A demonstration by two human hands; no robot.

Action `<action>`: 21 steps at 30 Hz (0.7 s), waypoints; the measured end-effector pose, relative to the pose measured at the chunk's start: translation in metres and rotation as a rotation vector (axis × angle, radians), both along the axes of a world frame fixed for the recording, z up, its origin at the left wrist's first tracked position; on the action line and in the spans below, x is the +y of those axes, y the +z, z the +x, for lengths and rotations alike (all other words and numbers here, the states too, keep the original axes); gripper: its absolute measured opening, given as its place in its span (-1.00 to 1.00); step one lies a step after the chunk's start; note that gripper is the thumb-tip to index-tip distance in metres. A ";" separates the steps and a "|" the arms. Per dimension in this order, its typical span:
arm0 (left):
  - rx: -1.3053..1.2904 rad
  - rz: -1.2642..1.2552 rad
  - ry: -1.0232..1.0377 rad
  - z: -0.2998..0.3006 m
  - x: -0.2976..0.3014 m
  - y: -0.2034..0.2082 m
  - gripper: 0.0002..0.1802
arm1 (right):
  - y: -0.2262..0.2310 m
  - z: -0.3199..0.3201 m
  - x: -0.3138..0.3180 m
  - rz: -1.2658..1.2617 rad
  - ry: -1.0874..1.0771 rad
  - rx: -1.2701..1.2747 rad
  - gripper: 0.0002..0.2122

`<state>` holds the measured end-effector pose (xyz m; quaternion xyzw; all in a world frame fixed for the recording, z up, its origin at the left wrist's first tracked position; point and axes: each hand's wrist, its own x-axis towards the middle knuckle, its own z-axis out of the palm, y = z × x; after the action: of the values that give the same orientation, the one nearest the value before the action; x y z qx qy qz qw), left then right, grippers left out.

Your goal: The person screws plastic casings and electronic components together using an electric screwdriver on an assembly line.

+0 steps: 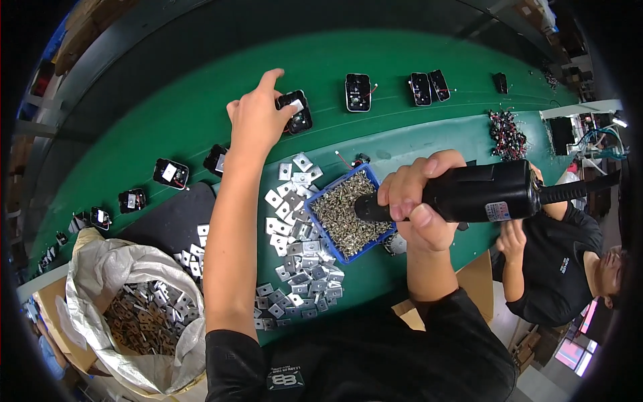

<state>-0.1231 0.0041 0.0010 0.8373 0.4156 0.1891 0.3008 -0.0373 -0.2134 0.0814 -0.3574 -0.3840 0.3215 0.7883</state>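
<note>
My left hand (258, 114) reaches out over the green belt and grips the near-left side of a black plastic housing (301, 120), its index finger stretched past it. A white patch and small circuit parts show inside the housing. In my right hand (422, 194) is a black electric screwdriver (475, 191), lying sideways with its cable off to the right. Its front end points left, over a blue tray (345, 258) full of small screws (345, 214); the bit's tip cannot be made out. Left of the tray, square metal plates with holes (305, 264) lie scattered.
More open housings (358, 92) sit along the belt (395, 53) on both sides. At lower left stands a white sack (100, 268) of metal pieces. Bundled wired parts (508, 134) lie at the right. A co-worker (556, 268) in black is at the far right.
</note>
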 end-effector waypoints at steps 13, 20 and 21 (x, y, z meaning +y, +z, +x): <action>0.172 0.167 0.070 -0.156 -0.124 0.064 -0.80 | 0.009 -0.009 -0.005 0.047 -0.114 -0.020 -0.58; 0.158 0.082 -0.002 -0.162 -0.145 0.048 -0.70 | 0.010 -0.012 -0.010 0.080 -0.107 -0.026 -0.58; 0.103 0.136 -0.003 -0.157 -0.145 0.052 -0.66 | 0.011 -0.013 -0.012 0.082 -0.103 -0.021 -0.58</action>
<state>-0.2797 -0.1412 0.0531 0.8651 0.4154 0.1731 0.2217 -0.0505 -0.2254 0.0920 -0.3472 -0.3861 0.2608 0.8139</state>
